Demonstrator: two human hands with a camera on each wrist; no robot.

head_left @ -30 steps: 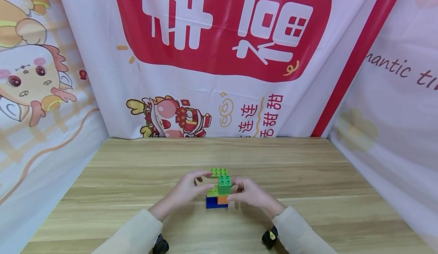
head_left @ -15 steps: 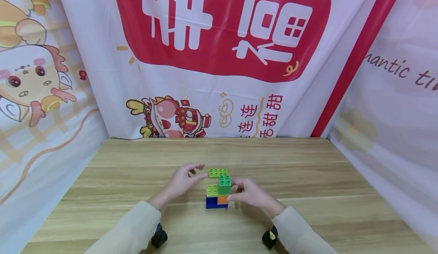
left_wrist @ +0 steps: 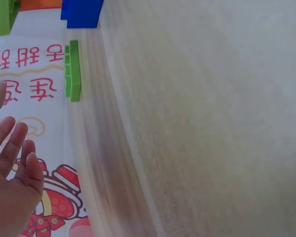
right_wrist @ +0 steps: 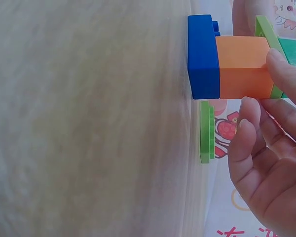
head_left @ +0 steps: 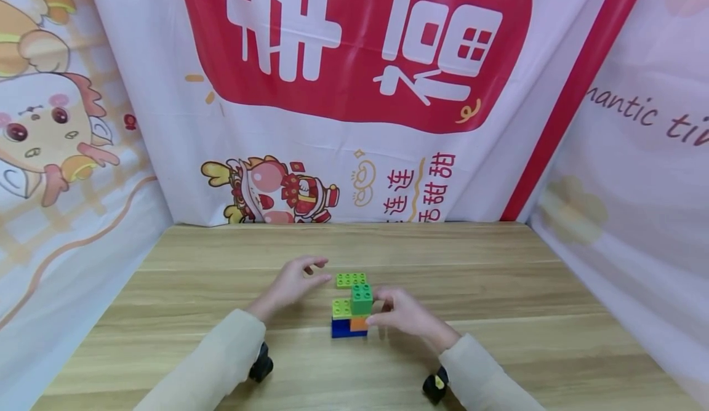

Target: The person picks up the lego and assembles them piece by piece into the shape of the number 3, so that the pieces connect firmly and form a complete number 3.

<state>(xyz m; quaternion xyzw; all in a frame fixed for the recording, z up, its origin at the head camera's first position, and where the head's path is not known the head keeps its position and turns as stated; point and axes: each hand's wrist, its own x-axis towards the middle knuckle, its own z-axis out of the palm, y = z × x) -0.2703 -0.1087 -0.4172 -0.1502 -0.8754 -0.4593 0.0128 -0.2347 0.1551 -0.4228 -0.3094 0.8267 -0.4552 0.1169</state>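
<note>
While my right hand [head_left: 405, 314] pinched the brick stack [head_left: 351, 314] on the table [head_left: 465, 263], my left hand [head_left: 293, 280], fingers apart, hung beside the lime plate [head_left: 351, 280] behind it, presumably light, stiff, best gripped by its long edges.

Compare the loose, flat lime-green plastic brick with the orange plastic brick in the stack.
The flat lime-green plastic brick is thin; the orange plastic brick is thicker. The first lies loose, uncovered, on the wood-grain table; the second sits stacked, between a blue brick and another lime-green plate. Both are toy bricks.
</note>
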